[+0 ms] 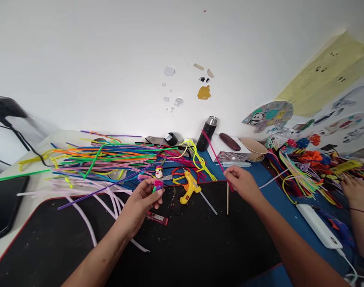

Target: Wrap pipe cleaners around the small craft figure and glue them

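Observation:
My left hand (144,197) is closed around a small bundle of pipe cleaners (158,185) in pink, purple and green. In my right hand (240,181), pinched near its lower end, a magenta pipe cleaner (213,150) slants up to the left. Between the hands lies a yellow hot glue gun (190,188) with a clear glue stick (208,202) beside it. Just beyond my left hand is a small white figure head (159,172), close to orange-handled pliers (177,173). A thin wooden stick (227,199) lies below my right hand.
Many loose pipe cleaners (110,155) spread across the left. A black thermos (207,133), a white box (229,149) and a bowl (254,149) stand along the wall. On the right are a white power strip (318,226), more pipe cleaners (304,175) and another person's hand (357,189).

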A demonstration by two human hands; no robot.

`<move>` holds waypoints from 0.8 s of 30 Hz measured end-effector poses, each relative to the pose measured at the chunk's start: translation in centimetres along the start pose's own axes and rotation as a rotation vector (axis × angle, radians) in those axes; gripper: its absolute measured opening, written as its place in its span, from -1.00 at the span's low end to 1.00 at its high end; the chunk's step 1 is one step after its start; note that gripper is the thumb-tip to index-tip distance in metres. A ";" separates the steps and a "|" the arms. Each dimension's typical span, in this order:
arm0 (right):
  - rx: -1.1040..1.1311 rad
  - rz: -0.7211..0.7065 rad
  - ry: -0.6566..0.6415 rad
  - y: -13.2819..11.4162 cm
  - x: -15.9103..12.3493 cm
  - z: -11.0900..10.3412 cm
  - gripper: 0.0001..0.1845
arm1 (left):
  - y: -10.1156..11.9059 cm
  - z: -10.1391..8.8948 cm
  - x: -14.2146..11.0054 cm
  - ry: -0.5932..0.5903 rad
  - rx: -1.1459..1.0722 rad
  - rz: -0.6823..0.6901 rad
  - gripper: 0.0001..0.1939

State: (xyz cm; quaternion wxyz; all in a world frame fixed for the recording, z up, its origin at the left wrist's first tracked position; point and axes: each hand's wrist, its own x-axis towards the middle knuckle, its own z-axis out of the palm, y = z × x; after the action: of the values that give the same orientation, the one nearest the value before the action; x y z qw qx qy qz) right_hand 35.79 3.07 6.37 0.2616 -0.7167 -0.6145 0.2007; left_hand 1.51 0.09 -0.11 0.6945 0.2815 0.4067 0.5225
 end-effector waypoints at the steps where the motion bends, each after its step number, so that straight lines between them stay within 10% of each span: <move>1: 0.051 -0.001 -0.014 -0.3 -0.8 0.2 -0.65 | 0.0 0.0 0.0 -0.013 -0.018 -0.012 -0.45; 12: 0.416 0.013 -0.436 -3.8 -8.6 8.1 -0.84 | 0.9 -0.1 -0.6 -0.151 -0.181 -0.082 -0.60; 24: 0.301 -0.036 -0.674 -3.8 -9.7 8.2 -0.86 | 1.1 -0.8 0.1 -0.131 -0.224 0.014 -0.60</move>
State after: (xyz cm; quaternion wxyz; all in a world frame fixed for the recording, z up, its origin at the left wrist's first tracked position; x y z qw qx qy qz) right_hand 26.22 -5.04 1.95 0.1504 -0.5528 -0.6422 0.5092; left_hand 0.32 0.46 0.38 0.7431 0.2387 0.2976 0.5498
